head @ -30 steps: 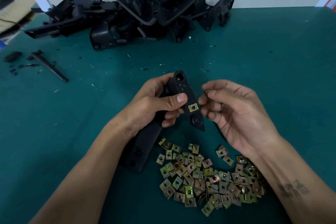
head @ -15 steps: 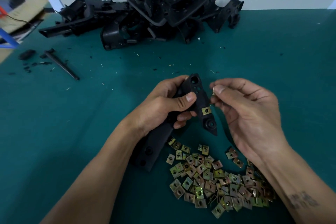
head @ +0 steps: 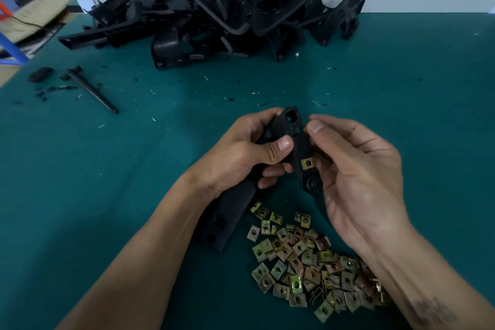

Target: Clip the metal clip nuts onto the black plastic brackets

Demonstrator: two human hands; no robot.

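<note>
One black bracket [head: 294,139] was held above the green table [head: 401,104], with one clip nut [head: 307,163] already on its edge. The left hand [head: 241,153] gripped it, fingers curled round. The right hand [head: 356,169] pinched something small at the bracket's upper edge; what, I could not tell. Dozens of loose clip nuts [head: 308,262] lay below; a pile of brackets [head: 227,16] sat behind.

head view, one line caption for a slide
Left hand holds a bracket with one clip nut on; right hand pinches another.

Matt black plastic bracket [head: 296,139]; shiny brass-toned metal clip nuts [head: 308,262].
</note>
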